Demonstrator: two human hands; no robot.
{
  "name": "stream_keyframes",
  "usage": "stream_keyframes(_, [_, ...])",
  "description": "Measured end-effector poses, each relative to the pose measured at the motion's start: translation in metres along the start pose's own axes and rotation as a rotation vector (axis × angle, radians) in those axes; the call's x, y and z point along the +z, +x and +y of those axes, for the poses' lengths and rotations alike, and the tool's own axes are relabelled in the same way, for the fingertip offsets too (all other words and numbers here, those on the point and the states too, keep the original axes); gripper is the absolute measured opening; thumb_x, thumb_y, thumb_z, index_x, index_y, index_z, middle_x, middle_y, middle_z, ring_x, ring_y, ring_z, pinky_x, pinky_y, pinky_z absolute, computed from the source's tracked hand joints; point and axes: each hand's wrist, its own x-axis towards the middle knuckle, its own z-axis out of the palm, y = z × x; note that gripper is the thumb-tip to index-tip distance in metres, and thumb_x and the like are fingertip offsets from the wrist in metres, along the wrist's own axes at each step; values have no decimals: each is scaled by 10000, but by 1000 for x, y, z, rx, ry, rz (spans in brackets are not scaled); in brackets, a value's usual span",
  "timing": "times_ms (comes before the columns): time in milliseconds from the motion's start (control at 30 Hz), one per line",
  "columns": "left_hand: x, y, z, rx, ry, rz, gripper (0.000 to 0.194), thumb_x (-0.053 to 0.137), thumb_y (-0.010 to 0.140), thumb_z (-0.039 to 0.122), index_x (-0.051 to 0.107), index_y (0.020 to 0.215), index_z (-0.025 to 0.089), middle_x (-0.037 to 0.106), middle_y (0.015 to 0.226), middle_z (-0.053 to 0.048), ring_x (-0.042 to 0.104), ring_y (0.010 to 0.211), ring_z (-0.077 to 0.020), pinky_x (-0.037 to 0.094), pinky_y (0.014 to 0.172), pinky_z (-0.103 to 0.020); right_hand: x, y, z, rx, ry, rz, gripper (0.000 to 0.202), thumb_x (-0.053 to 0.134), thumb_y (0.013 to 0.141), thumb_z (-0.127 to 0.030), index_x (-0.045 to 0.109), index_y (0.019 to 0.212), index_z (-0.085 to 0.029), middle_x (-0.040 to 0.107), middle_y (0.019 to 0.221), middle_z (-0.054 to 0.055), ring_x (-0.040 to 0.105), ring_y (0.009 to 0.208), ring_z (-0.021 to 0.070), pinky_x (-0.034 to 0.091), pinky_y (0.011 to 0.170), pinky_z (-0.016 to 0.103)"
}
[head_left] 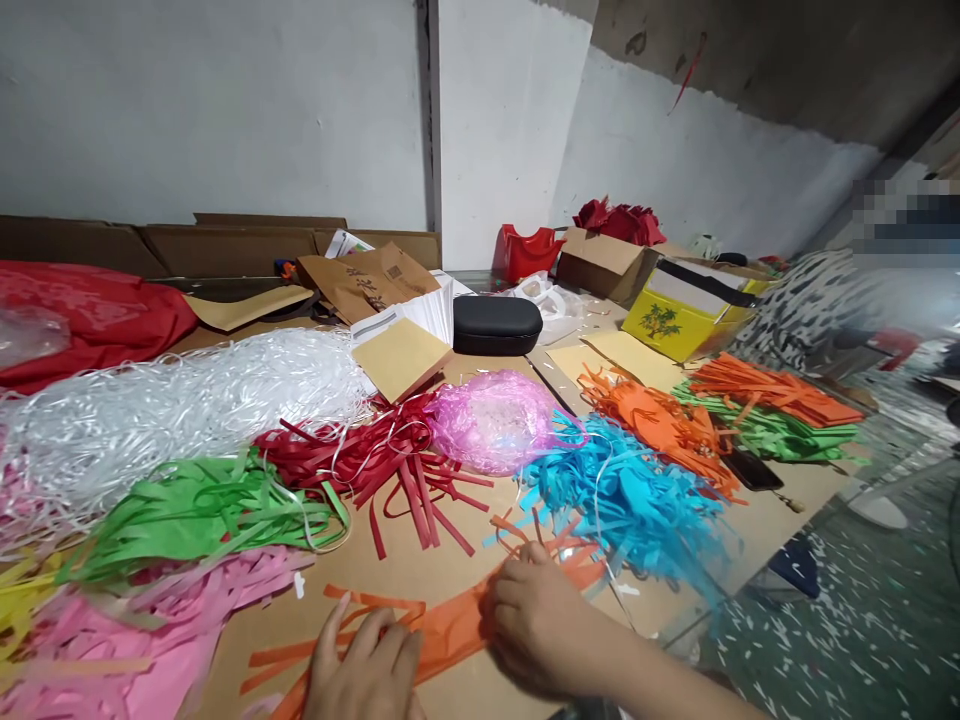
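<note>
Little can be read here. The brown paper bag (369, 280) leaning at the back of the worktop carries dark printed characters down its face and a small square printed mark near its top, but they are too small and tilted to make out. The yellow box (679, 325) shows a green tree picture on its side (a picture, no lettering that can be read). Nothing else in view bears a legible word or number.
</note>
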Motion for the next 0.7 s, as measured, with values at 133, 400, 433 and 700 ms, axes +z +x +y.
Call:
stream_keyframes(133, [-1, 1, 5, -32, 9, 9, 235, 589, 697, 200, 773, 842, 225, 769, 817, -48, 691, 936, -274, 272, 1118, -542, -9, 6, -5, 65, 134, 91, 105, 606, 833, -167, 634, 919, -220, 737, 1057, 8, 607, 996, 203, 339, 920, 398])
stream_keyframes(400, [3, -13, -7, -14, -1, 120, 217, 533, 849, 160, 704, 800, 285, 766, 799, 33, 672, 911, -207, 245, 1107, -465, 25, 0, -1, 75, 67, 126, 43, 661, 948, -271, 702, 961, -276, 733, 918, -10, 593, 914, 197, 328, 873, 402])
stream_keyframes(433, [3, -15, -11, -13, -33, 134, 216, 534, 850, 169, 692, 785, 302, 756, 779, 55, 666, 891, -201, 243, 1094, -463, 25, -1, 4, 103, 137, 138, 33, 687, 938, -278, 717, 944, -289, 728, 914, -26, 592, 916, 188, 325, 866, 392])
stream_keyframes(700, [1, -1, -22, -44, 3, -13, 265, 501, 935, 259, 655, 719, 274, 686, 731, 38, 619, 846, -222, 294, 981, -484, 21, 14, 8, 403, 247, 120, 154, 776, 852, -256, 697, 727, -214, 662, 826, -17, 562, 866, 188, 315, 830, 389])
